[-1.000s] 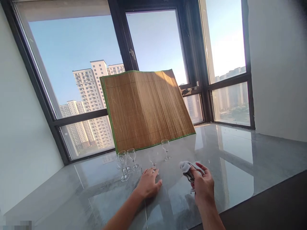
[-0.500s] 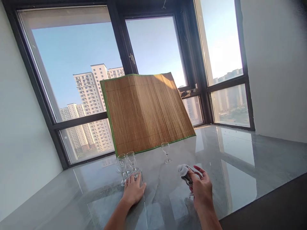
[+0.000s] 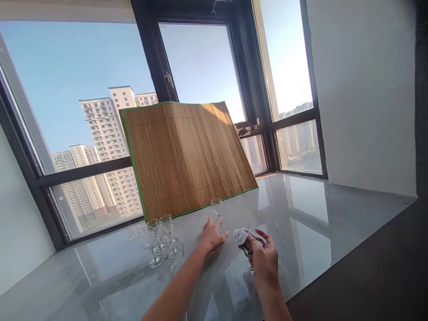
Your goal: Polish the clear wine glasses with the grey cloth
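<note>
My left hand [image 3: 213,235] stretches over the grey marble counter [image 3: 321,223] with fingers spread, its fingertips close to the foot of a lone small stemmed glass [image 3: 217,208]. It holds nothing. My right hand [image 3: 264,258] is closed round a crumpled grey cloth [image 3: 241,236], just right of the left hand. A cluster of small stemmed glasses [image 3: 160,238] stands to the left, apart from both hands.
A bamboo mat with green edging [image 3: 187,156] leans against the black-framed window [image 3: 157,67] behind the glasses. A white wall [image 3: 361,98] closes the right side. The counter's front edge [image 3: 334,276] drops to a dark area at lower right.
My left hand left the cluster of glasses, where it had set one down, and reached right toward the lone glass. The camera swung right. My right hand kept the cloth.
</note>
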Demonstrator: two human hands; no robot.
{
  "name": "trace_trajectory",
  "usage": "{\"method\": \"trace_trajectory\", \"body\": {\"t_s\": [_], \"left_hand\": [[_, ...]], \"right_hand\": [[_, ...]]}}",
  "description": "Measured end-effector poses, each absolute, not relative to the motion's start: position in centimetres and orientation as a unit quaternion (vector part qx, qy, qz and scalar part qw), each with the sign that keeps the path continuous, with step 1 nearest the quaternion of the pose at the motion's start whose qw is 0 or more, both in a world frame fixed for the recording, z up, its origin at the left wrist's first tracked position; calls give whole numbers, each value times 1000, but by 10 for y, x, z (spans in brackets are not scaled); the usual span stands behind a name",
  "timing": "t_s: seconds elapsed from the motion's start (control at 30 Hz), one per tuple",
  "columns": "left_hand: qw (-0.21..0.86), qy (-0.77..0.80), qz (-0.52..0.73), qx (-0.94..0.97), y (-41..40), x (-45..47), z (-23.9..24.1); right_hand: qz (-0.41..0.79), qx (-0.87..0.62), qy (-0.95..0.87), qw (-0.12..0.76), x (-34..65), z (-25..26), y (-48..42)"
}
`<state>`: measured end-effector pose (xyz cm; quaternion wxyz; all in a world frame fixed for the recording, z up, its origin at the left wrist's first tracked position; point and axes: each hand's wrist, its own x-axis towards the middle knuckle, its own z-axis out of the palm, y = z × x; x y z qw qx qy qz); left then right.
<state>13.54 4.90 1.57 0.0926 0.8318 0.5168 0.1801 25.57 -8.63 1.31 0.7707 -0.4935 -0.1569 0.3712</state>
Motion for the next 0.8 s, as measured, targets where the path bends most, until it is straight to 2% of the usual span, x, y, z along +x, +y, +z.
{"method": "trace_trajectory", "body": {"t_s": [0.13,0.3,0.43,0.53,0.67,0.8], "left_hand": [[113,485,172,850,71,150,13],[109,456,168,867,41,129,13],[83,401,187,893,-8,76,15],[78,423,194,882,-38,24,16],[90,462,195,860,-57,-38,13],[114,437,165,877,-67,-68,12]], "right_hand": [[366,-488,-154,777,261,14,-86],[367,-496,-161,770,260,12,-88],[375,-508,-176,755,257,10,-90],[383,-517,-185,743,252,11,-91],[404,-531,-189,720,242,14,-90],[403,-535,-200,715,230,11,-84]]}}
